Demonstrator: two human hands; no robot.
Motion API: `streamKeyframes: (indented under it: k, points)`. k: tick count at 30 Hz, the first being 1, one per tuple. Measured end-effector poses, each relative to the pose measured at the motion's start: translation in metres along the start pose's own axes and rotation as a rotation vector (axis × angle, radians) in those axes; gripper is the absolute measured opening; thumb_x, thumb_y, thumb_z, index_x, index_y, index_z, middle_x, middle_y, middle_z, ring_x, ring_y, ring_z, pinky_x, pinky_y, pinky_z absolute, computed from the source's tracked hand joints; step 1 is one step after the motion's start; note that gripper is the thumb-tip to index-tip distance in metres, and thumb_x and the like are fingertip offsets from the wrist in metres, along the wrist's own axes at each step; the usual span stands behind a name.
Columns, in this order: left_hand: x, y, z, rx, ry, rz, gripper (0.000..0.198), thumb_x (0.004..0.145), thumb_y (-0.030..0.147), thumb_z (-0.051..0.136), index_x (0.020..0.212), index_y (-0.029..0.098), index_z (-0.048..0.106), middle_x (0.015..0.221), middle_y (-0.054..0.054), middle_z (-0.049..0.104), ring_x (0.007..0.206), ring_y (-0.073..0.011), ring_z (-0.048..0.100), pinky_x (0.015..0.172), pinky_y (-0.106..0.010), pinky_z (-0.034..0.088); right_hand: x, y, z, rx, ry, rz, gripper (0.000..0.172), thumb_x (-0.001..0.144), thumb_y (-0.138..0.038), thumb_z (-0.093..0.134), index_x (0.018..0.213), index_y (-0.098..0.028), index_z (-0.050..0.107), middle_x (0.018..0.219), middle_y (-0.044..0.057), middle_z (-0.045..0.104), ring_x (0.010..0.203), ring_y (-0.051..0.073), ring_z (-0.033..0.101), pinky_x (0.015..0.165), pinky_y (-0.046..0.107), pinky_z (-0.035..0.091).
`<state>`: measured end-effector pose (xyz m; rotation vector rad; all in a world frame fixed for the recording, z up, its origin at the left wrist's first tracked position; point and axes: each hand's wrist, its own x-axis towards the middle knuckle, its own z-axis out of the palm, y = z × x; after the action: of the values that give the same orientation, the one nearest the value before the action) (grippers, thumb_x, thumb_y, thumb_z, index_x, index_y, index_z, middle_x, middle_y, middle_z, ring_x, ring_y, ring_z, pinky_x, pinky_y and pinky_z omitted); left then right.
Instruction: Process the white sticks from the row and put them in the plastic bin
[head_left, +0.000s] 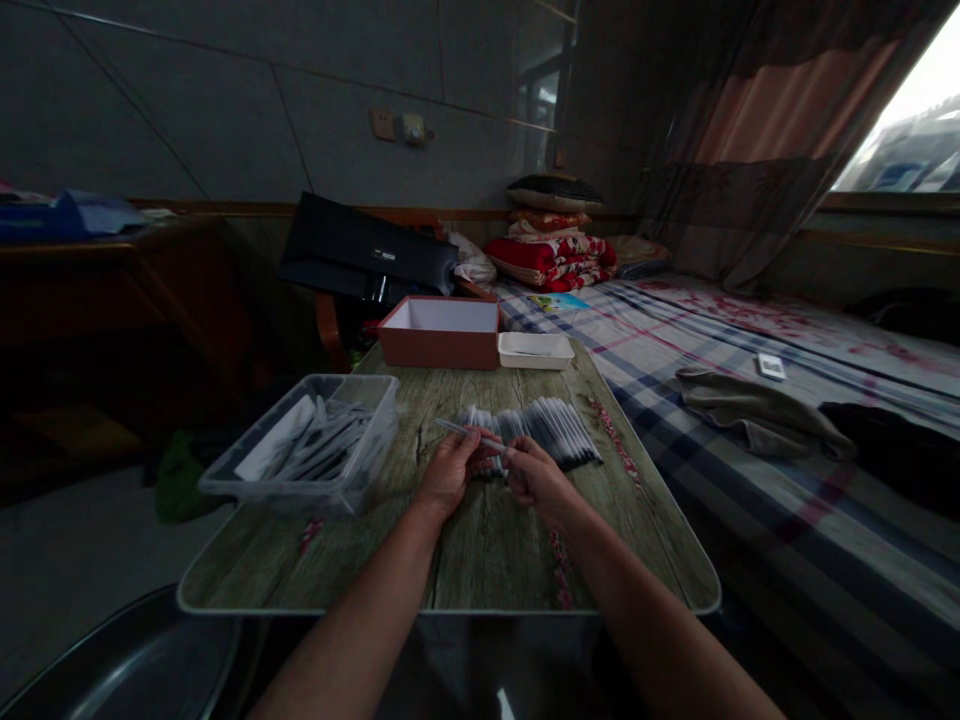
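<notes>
Holding the slim pen-like stick (491,443) at two places seems the sound way to manage it here: the left hand (450,468) pinches it along the shaft, thumb uppermost, while the right hand (534,475) pinches its near, right-hand end. A light, even grip with both hands in line should keep the stick from bending or twisting, and small finger movements would suit it better than large arm ones. Keeping the wrists raised would probably spare the row of similar sticks (559,430) just behind the hands from being knocked askew.

The stick lies above the table (495,580), bridging the two hands, its tip jutting beyond the left fingers toward the upper left. That tip points roughly toward the side where a clear plastic box (352,490) of loose sticks stands, well apart from it. Whatever the hidden fingertips do beneath the shaft, I cannot tell.
</notes>
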<state>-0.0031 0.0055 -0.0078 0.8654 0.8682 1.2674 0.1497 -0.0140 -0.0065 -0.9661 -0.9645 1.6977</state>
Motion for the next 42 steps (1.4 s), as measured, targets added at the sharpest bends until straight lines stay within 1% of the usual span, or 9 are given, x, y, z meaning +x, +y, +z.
streamKeyframes:
  k: [5, 10, 15, 21, 27, 32, 35, 38, 42]
  points:
    - [-0.0003, -0.0001, -0.0003, 0.033, -0.016, 0.011, 0.033, 0.071, 0.048, 0.073, 0.081, 0.016, 0.068, 0.088, -0.006, 0.076, 0.073, -0.0177, 0.07, 0.056, -0.024, 0.051, 0.0011, 0.0014, 0.0012, -0.085, 0.007, 0.053, 0.049, 0.074, -0.065, 0.058, 0.07, -0.017, 0.047, 0.052, -0.007, 0.043, 0.037, 0.003, 0.028, 0.035, 0.017, 0.014]
    - [0.002, -0.0007, -0.0017, -0.021, 0.004, 0.011, 0.031, 0.071, 0.048, 0.074, 0.079, 0.019, 0.067, 0.088, -0.005, 0.076, 0.074, -0.0187, 0.07, 0.056, -0.024, 0.05, -0.0006, 0.0007, 0.0053, -0.05, -0.027, 0.026, 0.047, 0.065, -0.052, 0.075, 0.084, -0.021, 0.044, 0.056, -0.011, 0.041, 0.039, 0.003, 0.029, 0.036, 0.015, 0.014]
    - [0.0002, 0.0006, -0.0012, 0.017, 0.002, 0.011, 0.028, 0.073, 0.047, 0.073, 0.078, 0.02, 0.069, 0.087, -0.004, 0.075, 0.072, -0.0177, 0.069, 0.055, -0.024, 0.05, -0.0004, 0.0005, 0.0033, -0.011, -0.018, 0.11, 0.049, 0.075, -0.065, 0.058, 0.074, -0.018, 0.046, 0.056, -0.006, 0.045, 0.037, 0.003, 0.027, 0.035, 0.017, 0.012]
    - [-0.0005, 0.0017, -0.0013, -0.002, 0.022, 0.028, 0.027, 0.072, 0.047, 0.073, 0.077, 0.021, 0.069, 0.085, -0.004, 0.075, 0.071, -0.0167, 0.068, 0.054, -0.023, 0.049, -0.0023, -0.0036, 0.006, 0.023, -0.017, 0.037, 0.046, 0.063, -0.045, 0.076, 0.085, -0.023, 0.043, 0.06, -0.01, 0.046, 0.038, 0.004, 0.031, 0.034, 0.015, 0.013]
    - [-0.0011, 0.0014, 0.0, 0.051, 0.021, 0.049, 0.032, 0.071, 0.05, 0.073, 0.078, 0.019, 0.068, 0.084, -0.004, 0.074, 0.072, -0.0178, 0.068, 0.054, -0.024, 0.048, -0.0012, 0.0008, 0.0037, 0.001, -0.005, 0.121, 0.049, 0.074, -0.065, 0.058, 0.077, -0.017, 0.049, 0.057, -0.005, 0.047, 0.037, 0.004, 0.031, 0.034, 0.016, 0.015]
    - [-0.0008, 0.0021, 0.0, 0.054, 0.047, 0.052, 0.031, 0.071, 0.05, 0.072, 0.076, 0.019, 0.068, 0.083, -0.005, 0.074, 0.07, -0.0177, 0.068, 0.053, -0.023, 0.048, -0.0031, -0.0005, 0.0068, 0.046, -0.008, 0.054, 0.041, 0.066, -0.046, 0.074, 0.084, -0.021, 0.045, 0.064, -0.008, 0.05, 0.038, 0.003, 0.034, 0.033, 0.014, 0.014]
    - [-0.0013, 0.0022, 0.001, 0.049, 0.027, 0.054, 0.031, 0.071, 0.05, 0.072, 0.075, 0.02, 0.068, 0.08, -0.004, 0.074, 0.067, -0.0172, 0.067, 0.052, -0.023, 0.048, -0.0031, -0.0014, 0.0082, 0.097, -0.009, 0.106, 0.043, 0.071, -0.055, 0.067, 0.088, -0.022, 0.047, 0.071, -0.005, 0.056, 0.037, 0.004, 0.035, 0.032, 0.015, 0.013]
    - [-0.0018, 0.0014, 0.0019, 0.057, 0.029, 0.073, 0.033, 0.069, 0.05, 0.073, 0.076, 0.019, 0.068, 0.078, -0.004, 0.073, 0.066, -0.0166, 0.067, 0.052, -0.023, 0.048, -0.0016, 0.0004, 0.0067, 0.056, 0.0, 0.16, 0.046, 0.075, -0.063, 0.058, 0.079, -0.018, 0.049, 0.058, -0.005, 0.05, 0.036, 0.004, 0.032, 0.032, 0.016, 0.014]
    - [0.0007, 0.0007, -0.0003, 0.013, 0.116, 0.113, 0.036, 0.069, 0.052, 0.074, 0.076, 0.017, 0.067, 0.075, -0.003, 0.071, 0.063, -0.0139, 0.065, 0.05, -0.021, 0.047, -0.0014, 0.0018, 0.0057, 0.01, -0.002, 0.093, 0.037, 0.071, -0.048, 0.068, 0.073, -0.019, 0.045, 0.056, -0.007, 0.046, 0.037, 0.003, 0.031, 0.034, 0.015, 0.015]
